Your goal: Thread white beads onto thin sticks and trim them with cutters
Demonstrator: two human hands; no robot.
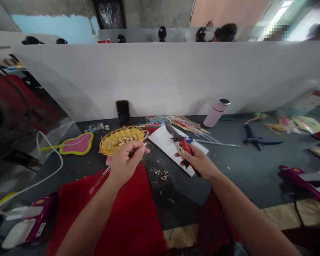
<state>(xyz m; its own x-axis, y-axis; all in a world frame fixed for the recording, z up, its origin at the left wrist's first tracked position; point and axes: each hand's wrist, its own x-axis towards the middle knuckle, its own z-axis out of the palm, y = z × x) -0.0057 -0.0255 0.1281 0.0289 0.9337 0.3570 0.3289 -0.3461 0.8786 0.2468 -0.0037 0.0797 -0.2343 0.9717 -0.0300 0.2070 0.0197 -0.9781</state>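
Head view shows a white partition (162,78) across the back of your dark tabletop (229,170). A red cloth (128,213) covers the near left part, under your left forearm. Right of the cloth and farther back lies a white board (160,143), set at an angle. Your yellow basket (128,130) sits just beyond your left hand (126,163), with small pale bits lying in it.

Your right hand (196,160) is wrapped around the red-handled pruner (186,146), holding it above the board with the blades pointing up and away to the left. You should find it stiff and the heavier of your two held things; keep your hold low on the handles, well clear of the cutting edges. Whether the blades are parted is hard to tell.

On the tabletop, between cloth and board, a loose pile of chips (162,174) lies among crumbs; these look dry and light enough to scatter at a brush of your sleeve.

Smallest is the pale piece (145,144) pinched at your left fingertips, near the basket's right end. It is probably light, hard and perhaps brittle, so grip it by its very edge, lightly, with your fingertips behind any blade.
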